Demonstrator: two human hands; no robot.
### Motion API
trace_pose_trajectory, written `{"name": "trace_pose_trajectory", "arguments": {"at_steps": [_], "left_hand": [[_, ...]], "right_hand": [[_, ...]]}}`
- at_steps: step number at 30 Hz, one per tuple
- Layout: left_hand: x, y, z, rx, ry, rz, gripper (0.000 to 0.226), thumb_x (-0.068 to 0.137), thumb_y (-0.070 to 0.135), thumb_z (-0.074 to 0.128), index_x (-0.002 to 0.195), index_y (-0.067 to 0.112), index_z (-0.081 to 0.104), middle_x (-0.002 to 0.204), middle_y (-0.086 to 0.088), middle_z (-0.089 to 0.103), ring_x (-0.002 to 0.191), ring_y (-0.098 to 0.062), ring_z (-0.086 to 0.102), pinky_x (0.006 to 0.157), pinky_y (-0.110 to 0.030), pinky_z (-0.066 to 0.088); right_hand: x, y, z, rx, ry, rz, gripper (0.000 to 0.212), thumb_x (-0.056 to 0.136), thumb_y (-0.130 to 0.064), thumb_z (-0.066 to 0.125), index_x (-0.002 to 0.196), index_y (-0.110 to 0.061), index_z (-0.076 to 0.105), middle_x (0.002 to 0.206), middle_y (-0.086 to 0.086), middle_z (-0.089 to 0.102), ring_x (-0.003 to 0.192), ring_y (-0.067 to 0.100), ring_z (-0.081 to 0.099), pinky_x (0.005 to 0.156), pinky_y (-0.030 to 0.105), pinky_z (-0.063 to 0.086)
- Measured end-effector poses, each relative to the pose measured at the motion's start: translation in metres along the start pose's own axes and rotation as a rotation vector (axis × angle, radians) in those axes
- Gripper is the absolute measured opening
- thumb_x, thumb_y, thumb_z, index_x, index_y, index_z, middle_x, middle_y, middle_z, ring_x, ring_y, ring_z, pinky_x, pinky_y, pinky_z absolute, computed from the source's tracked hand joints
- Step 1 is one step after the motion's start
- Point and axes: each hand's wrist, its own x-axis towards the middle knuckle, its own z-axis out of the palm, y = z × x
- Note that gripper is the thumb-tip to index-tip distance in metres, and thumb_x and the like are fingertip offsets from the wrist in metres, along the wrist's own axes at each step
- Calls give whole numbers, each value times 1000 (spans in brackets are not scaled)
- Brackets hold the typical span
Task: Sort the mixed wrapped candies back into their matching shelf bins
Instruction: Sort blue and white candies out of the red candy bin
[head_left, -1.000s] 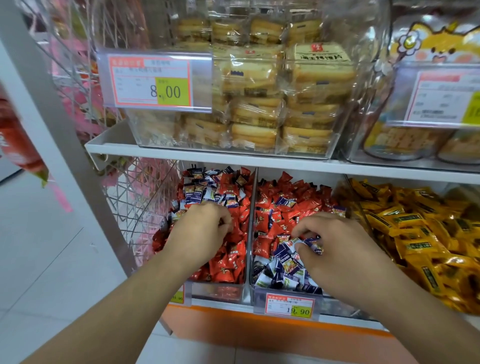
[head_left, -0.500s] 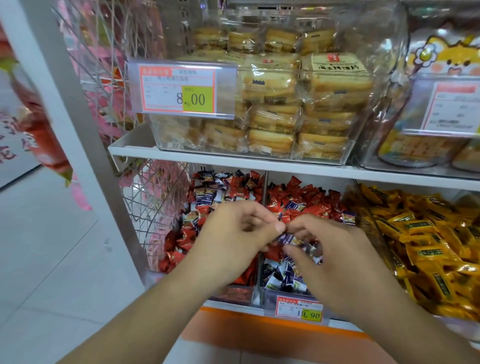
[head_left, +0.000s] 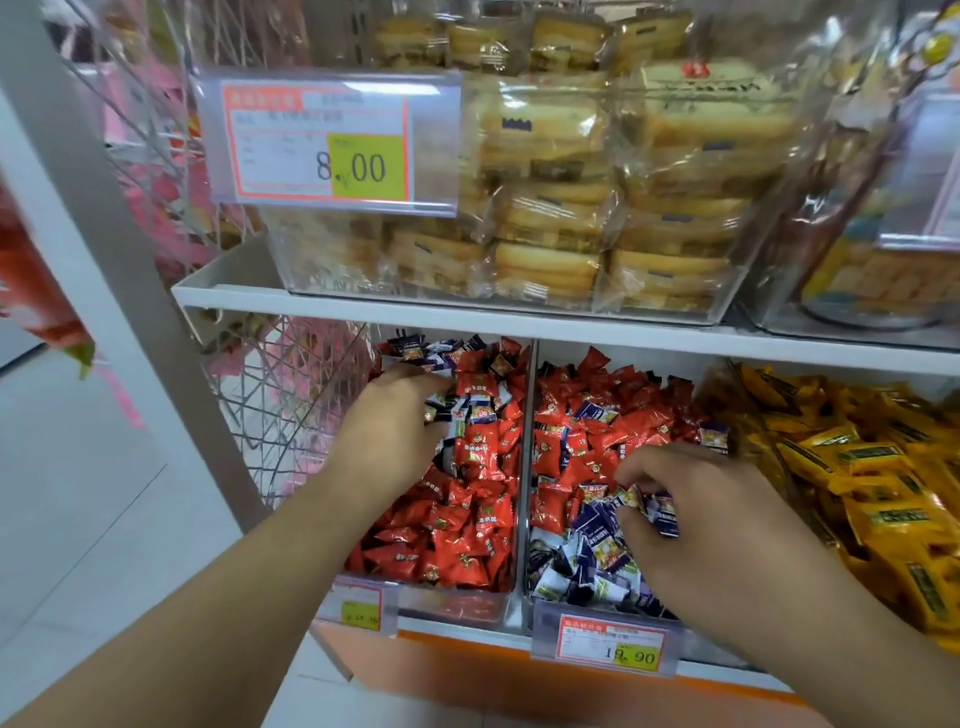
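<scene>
Red foil-wrapped candies (head_left: 470, 519) fill most of the clear plastic left bin (head_left: 457, 603) in the head view, with a patch of dark blue-and-white wrapped candies (head_left: 467, 410) mixed in toward its back. The left hand (head_left: 387, 441) reaches deep into this bin, palm down, its fingers (head_left: 434, 387) stretched forward onto the blue-and-white wrappers; whether any candy is pinched beneath them cannot be told, since the fingertips are hidden among the wrappers. Red candies lie just below and in front of this hand.

Beyond a clear divider (head_left: 524, 467) to the right sits the clear plastic middle bin (head_left: 597, 610), red candies heaped at its back and blue-and-white ones at its front. The right hand (head_left: 691, 514) hovers over its front half with the fingers curled, holding a small bunch of blue-and-white candies (head_left: 657, 512) that pokes out from under the fingertips. More blue-and-white pieces lie directly beneath this hand, and one sits just past its knuckles at the bin's right edge (head_left: 714, 434).

Right of that hand, yellow wrapped snacks (head_left: 852, 467) crowd the neighbouring compartment. An orange-framed price tag reading 19.90 (head_left: 613, 647) hangs on the middle bin's front, below the right wrist. Above both hands, a white shelf (head_left: 363, 312) carries a clear box of wrapped biscuits (head_left: 571, 208) with a tag marked 8.00 (head_left: 322, 143).
</scene>
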Motion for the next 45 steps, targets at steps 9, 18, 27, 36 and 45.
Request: {"name": "trace_pose_trajectory", "arguments": {"at_steps": [9, 18, 27, 36, 45], "left_hand": [[-14, 1, -14, -91, 94, -63, 26, 97, 20, 70, 122, 24, 76, 110, -4, 77, 76, -16, 73, 62, -12, 48], [-50, 38, -53, -520, 26, -81, 13, 89, 42, 77, 102, 44, 74, 81, 14, 74, 77, 0, 71, 79, -28, 59], [-69, 92, -35, -423, -77, 92, 24, 93, 44, 72, 116, 47, 69, 105, 32, 67, 95, 15, 60, 81, -5, 47], [-56, 78, -34, -319, -69, 133, 43, 98, 41, 67, 139, 41, 56, 138, 27, 55, 119, 14, 45, 100, -5, 30], [-6, -6, -15, -9, 43, -132, 63, 96, 22, 69, 154, 21, 44, 151, -8, 51, 131, -30, 54, 109, -41, 46]], "right_hand": [[-2, -2, -2, 18, -25, -22, 16, 99, -36, 61, 115, -35, 63, 108, -20, 57, 100, 3, 59, 91, 22, 51], [-8, -11, -5, 335, 17, -78, 41, 97, -36, 67, 135, -40, 53, 110, -24, 61, 103, -6, 58, 93, 19, 51], [-11, 6, -19, 306, 138, 26, 7, 97, -31, 69, 90, -35, 68, 84, -19, 67, 81, 1, 63, 76, 29, 57], [-5, 15, -25, 190, 68, 164, 13, 98, -29, 63, 108, -37, 64, 94, -12, 70, 75, 15, 72, 62, 29, 60], [2, 11, -10, 192, 28, 118, 14, 97, -27, 64, 107, -36, 65, 102, -18, 62, 66, -5, 61, 53, 9, 36]]}}
